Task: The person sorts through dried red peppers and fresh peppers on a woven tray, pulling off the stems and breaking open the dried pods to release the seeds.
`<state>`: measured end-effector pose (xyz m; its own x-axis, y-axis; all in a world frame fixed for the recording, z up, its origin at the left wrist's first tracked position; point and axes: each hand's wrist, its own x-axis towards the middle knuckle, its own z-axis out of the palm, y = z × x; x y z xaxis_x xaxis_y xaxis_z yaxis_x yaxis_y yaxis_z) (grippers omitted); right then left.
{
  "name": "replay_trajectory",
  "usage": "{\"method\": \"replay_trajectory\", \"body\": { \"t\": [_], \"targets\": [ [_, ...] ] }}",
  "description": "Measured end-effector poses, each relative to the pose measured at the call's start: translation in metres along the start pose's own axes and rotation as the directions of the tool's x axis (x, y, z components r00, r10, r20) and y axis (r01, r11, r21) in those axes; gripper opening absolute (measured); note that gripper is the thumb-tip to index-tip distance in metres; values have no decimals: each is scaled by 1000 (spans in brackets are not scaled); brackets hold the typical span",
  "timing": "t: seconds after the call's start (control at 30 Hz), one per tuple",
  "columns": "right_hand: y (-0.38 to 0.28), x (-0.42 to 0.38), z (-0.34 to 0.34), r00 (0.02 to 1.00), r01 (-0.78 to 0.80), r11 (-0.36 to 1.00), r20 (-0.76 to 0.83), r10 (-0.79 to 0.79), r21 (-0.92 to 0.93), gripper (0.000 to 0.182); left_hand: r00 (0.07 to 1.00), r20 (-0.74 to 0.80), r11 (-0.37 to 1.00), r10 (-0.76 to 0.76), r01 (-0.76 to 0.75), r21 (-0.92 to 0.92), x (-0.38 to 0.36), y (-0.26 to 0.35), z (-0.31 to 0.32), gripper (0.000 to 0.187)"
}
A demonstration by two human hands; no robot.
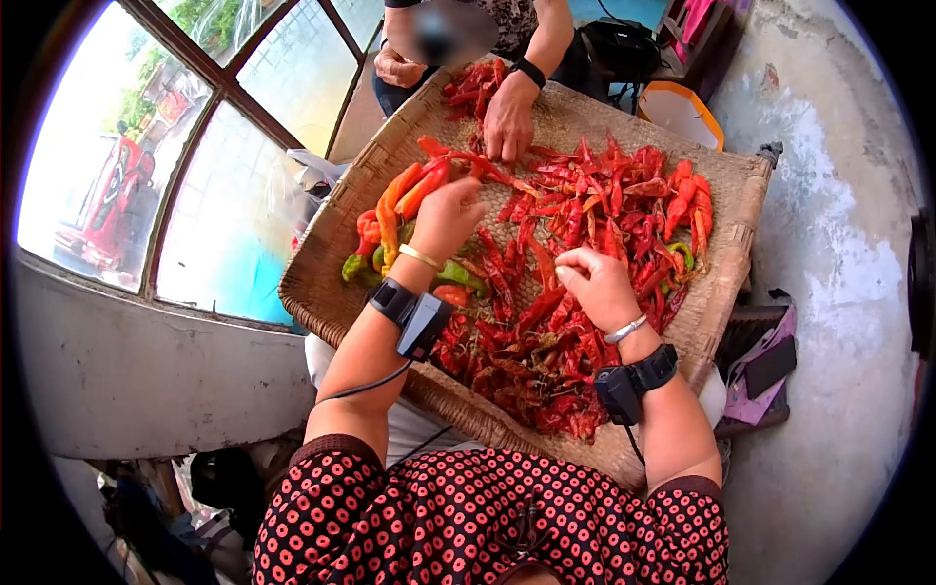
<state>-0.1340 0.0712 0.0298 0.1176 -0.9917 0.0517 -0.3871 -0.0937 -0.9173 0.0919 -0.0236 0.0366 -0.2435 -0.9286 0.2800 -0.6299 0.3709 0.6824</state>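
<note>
A wide woven basket holds many red chili peppers, the darker, drier ones heaped toward its near side. My left hand is over the left part, beside fresher orange and green peppers; its fingers are curled together near a long red pepper, and what they hold, if anything, is hidden. Above the middle of the heap, my right hand has thumb and forefinger pinched, with any small thing between them too small to make out.
Across the basket, a co-worker's hand reaches into the peppers at the far edge; their other hand is raised. A window stands left, a wall right. An orange-rimmed container sits behind the basket.
</note>
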Motion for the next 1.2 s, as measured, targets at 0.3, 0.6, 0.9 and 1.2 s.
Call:
{"method": "replay_trajectory", "body": {
  "t": [0.3,0.6,0.9,1.2],
  "targets": [
    [5,-16,18,943,308,726,299,-147,-614,19,736,652,807,182,-491,328,-34,10,27,18],
    [9,-12,13,901,337,648,434,-11,-683,10,765,466,895,445,-401,-197,-23,21,16,12],
    [7,-11,10,872,354,655,488,26,-668,10,913,374,578,-161,395,-715,-3,24,-4,4],
    [9,-12,12,874,370,642,486,5,-671,10,865,170,385,-472,376,-843,5,-2,6,25]
  ]
}}
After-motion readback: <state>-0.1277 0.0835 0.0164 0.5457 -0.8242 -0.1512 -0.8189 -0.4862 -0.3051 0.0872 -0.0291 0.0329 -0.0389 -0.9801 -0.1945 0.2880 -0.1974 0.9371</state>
